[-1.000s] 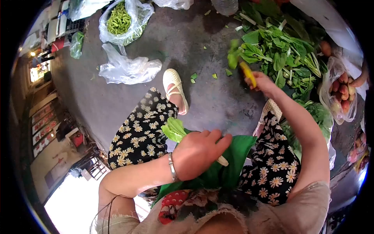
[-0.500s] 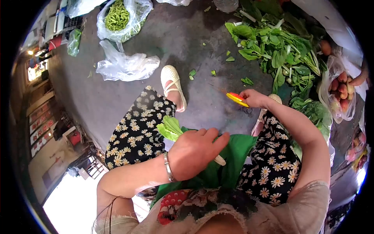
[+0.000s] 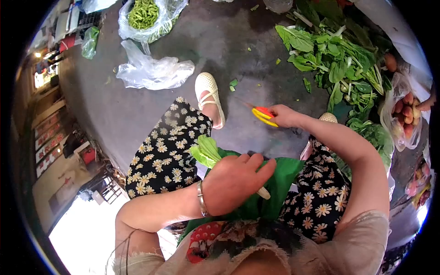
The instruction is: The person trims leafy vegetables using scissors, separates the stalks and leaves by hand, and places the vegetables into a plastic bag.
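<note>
My left hand [image 3: 233, 183] is closed around a leafy green vegetable stalk [image 3: 206, 151] above my lap. Its leaves stick out at the upper left, and the pale stem end shows below my fingers. A green cloth [image 3: 286, 176] lies over my lap beneath it. Farther forward and to the right, my right hand [image 3: 285, 117] grips a small knife [image 3: 264, 117] with red and yellow on it. What looks like a thin blade points up and left, blurred against the floor. The knife and the stalk are apart.
Loose leafy greens [image 3: 337, 55] are heaped at the upper right. A bag of reddish, potato-like produce [image 3: 407, 114] stands beyond, with another person's hand [image 3: 427, 103] beside it. Green pods in a bag [image 3: 143, 14] and a crumpled plastic bag [image 3: 156, 71] are at upper left.
My right hand has moved left with the knife, which now lies nearer the middle of the view. My left hand keeps its hold on the stalk. The view has shifted slightly.
</note>
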The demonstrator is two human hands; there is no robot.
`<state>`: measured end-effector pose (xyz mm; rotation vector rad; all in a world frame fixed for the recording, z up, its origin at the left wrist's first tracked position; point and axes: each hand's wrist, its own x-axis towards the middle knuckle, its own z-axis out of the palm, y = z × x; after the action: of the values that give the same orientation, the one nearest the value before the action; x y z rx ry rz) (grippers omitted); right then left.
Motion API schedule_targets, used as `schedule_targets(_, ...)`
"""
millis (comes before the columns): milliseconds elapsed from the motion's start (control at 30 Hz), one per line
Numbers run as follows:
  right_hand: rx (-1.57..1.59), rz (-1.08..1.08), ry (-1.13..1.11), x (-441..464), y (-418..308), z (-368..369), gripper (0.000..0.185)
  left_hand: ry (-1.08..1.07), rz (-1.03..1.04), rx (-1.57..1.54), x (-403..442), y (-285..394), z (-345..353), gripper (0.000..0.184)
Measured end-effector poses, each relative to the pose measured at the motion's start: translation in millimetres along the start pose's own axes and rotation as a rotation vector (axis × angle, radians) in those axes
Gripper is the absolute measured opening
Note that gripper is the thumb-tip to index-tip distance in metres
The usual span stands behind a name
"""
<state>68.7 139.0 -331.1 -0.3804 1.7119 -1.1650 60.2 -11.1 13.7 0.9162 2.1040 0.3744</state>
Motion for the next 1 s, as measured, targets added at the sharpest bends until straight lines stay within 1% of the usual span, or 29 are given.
schedule_targets(33,-0.073,0.051,-0.059,11,-6,1,0.027,-0.005,-0.003,-0.005,0,-1,2,0.060)
schedule_targets(67,-0.069,0.050,-0.055,19,-11,0,0.027,-0.008,-0.001,-0.002,-1,-1,4,0.060)
schedule_targets(133,-0.296,0.061,-0.050,35,-16,-8,0.024,0.068,0.031,0.010,-1,-2,6,0.053)
schedule_targets(167,-0.295,0.059,-0.040,41,-17,-17,0.024,0.067,0.036,0.019,-2,-3,6,0.053)
schedule_targets(233,0.065,0.185,-0.004,41,-22,-33,0.021,0.044,0.025,0.015,-3,-3,4,0.052)
schedule_targets(267,0.301,0.274,0.018,34,-21,-41,0.021,0.047,0.028,0.015,-3,-3,3,0.052)
schedule_targets(300,0.298,0.276,0.020,28,-19,-45,0.021,0.045,0.018,-0.006,-3,-3,1,0.052)
schedule_targets(367,0.507,0.318,0.335,14,-4,-55,0.029,0.045,0.016,-0.026,-2,-6,0,0.052)
schedule_targets(433,0.722,0.291,0.601,-13,7,-67,0.030,0.061,0.012,-0.029,-4,-6,2,0.052)
schedule_targets(500,0.829,0.296,0.797,-36,19,-84,0.029,0.069,0.027,-0.030,-5,-7,2,0.052)
schedule_targets(533,0.824,0.258,0.832,-46,26,-90,0.027,0.074,0.036,-0.030,-5,-6,3,0.052)
schedule_targets(567,0.827,0.246,0.829,-55,31,-93,0.026,0.076,0.046,-0.027,-5,-6,4,0.052)
schedule_targets(633,0.771,0.223,0.752,-70,20,-86,0.028,0.071,0.050,-0.020,-3,-6,4,0.054)
schedule_targets(700,0.701,0.192,0.595,-80,-1,-73,0.030,0.052,0.026,-0.041,0,-2,0,0.056)
schedule_targets(767,0.597,0.219,0.455,-77,13,-60,0.032,0.028,-0.003,-0.060,4,0,-5,0.059)
schedule_targets(800,0.612,0.167,0.463,-62,51,-46,0.033,0.052,0.003,-0.081,7,0,-8,0.060)
schedule_targets(833,0.617,0.160,0.472,-57,80,-46,0.033,0.077,0.010,-0.103,9,0,-11,0.061)
schedule_targets(867,0.597,0.182,0.573,-54,105,-49,0.032,0.076,-0.056,-0.172,11,-1,-13,0.059)
schedule_targets(900,0.576,0.205,0.670,-54,116,-52,0.032,0.075,-0.054,-0.165,14,-4,-14,0.059)
schedule_targets(933,0.646,0.379,0.644,-88,54,-86,0.030,0.132,-0.074,-0.137,17,-9,-15,0.056)
schedule_targets(967,0.642,0.283,0.757,-85,70,-98,0.027,0.190,-0.094,-0.113,20,-13,-16,0.053)
schedule_targets(1000,0.603,0.311,0.808,-88,67,-118,0.026,0.319,-0.097,-0.146,23,-12,-21,0.046)
